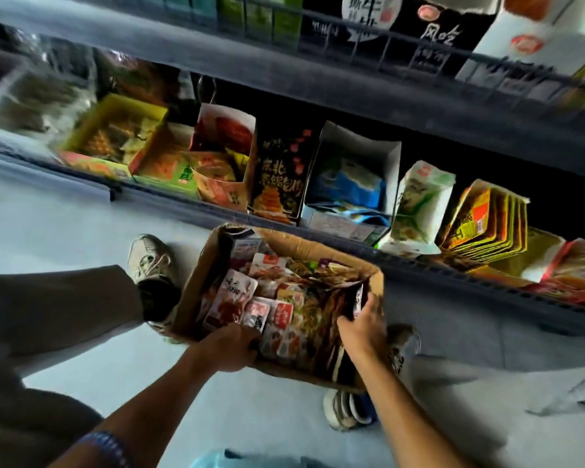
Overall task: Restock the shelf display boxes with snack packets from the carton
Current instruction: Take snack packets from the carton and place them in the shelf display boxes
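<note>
A brown cardboard carton (pixel 213 255) full of mixed snack packets sits on the floor in front of the bottom shelf. My left hand (pixel 232 346) reaches over its near edge, fingers curled down among red-and-white packets (pixel 277 319). My right hand (pixel 365 320) is at the carton's right side, closed on a dark packet (pixel 358 298) held upright. Open display boxes line the bottom shelf: a yellow one (pixel 115 109) at left, a black one (pixel 277 177), a white one (pixel 358 146) holding blue packets.
A person's trouser leg (pixel 58 309) and sneaker (pixel 149 255) stand left of the carton; another shoe (pixel 345 410) lies near its right corner. A shelf rail (pixel 419 261) runs just behind the carton. A higher shelf (pixel 318 82) holds more boxes. Pale floor (pixel 65 228) surrounds the carton.
</note>
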### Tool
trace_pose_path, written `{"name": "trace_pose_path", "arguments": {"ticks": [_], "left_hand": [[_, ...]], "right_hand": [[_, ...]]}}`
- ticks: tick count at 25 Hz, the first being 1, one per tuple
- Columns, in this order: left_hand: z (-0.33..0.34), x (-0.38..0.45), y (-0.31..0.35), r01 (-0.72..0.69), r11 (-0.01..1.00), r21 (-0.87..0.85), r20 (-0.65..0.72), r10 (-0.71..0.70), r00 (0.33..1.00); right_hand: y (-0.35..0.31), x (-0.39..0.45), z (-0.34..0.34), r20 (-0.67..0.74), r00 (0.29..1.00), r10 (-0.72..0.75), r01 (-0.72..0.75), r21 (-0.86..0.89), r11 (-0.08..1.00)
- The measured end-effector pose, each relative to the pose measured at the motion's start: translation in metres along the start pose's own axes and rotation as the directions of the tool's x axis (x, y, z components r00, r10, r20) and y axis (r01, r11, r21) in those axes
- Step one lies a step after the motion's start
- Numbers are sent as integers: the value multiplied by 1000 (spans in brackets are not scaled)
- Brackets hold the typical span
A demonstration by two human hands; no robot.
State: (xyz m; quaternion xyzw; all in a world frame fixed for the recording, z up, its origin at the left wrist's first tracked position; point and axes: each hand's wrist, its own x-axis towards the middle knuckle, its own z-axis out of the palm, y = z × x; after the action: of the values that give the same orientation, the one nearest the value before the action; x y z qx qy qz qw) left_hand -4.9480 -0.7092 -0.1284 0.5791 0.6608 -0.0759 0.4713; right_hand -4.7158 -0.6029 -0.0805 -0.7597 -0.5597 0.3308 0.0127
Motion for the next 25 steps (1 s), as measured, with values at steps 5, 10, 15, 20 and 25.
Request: {"name": "trace_pose_path", "arguments": {"ticks": [5, 10, 15, 20, 25], "left_hand": [[3, 24, 3, -49, 990, -132, -151, 29, 988], [3, 45, 16, -65, 994, -91, -343, 30, 939], [20, 93, 50, -92, 996, 16, -312, 93, 946], [18, 134, 47, 97, 994, -52, -385, -110, 916], [33, 138, 52, 54, 997, 52, -470, -23, 883]], "right_hand": [[0, 26, 24, 226, 939, 260, -309, 217, 926], [0, 20, 56, -98, 989, 114, -106, 85, 991], [0, 26, 50, -150, 979, 135, -102, 207, 973], [5, 21, 45, -126, 990, 66, -43, 179, 983], [10, 25, 47, -107, 994, 32, -14, 164, 986]]}}
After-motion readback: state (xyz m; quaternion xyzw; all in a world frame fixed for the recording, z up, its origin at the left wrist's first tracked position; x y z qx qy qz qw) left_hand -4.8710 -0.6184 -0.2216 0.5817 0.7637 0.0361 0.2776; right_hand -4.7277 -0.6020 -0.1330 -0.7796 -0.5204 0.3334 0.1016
